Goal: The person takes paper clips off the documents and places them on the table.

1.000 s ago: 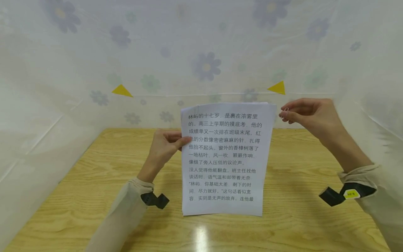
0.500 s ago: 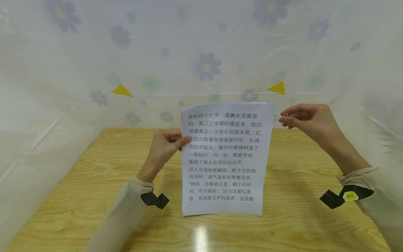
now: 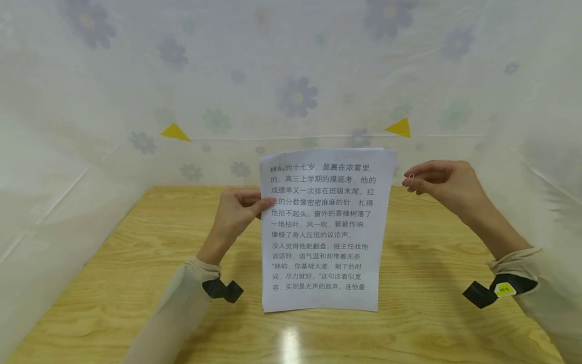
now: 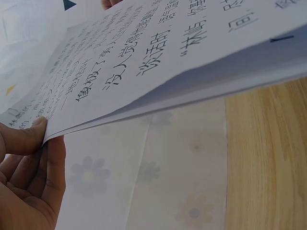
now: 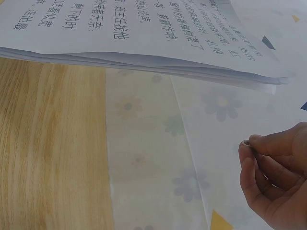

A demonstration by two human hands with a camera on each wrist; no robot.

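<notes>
Surface: wooden table [image 3: 136, 283], floral sheet [image 3: 295, 76] behind.
Left hand [image 3: 236, 212]: pinches paper stack [image 3: 320, 227] upright, bottom edge on table.
Right hand [image 3: 443, 182]: fingertips pinch small paper clip [image 3: 410, 177] near stack's top right corner.
Progress: stack squared, apparently unclipped; clipping remains.

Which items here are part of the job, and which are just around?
In use:
stack of printed sheets, gripped by left hand
paper clip, pinched by right hand

Just around:
wooden table
yellow triangles
flowered backdrop
</notes>
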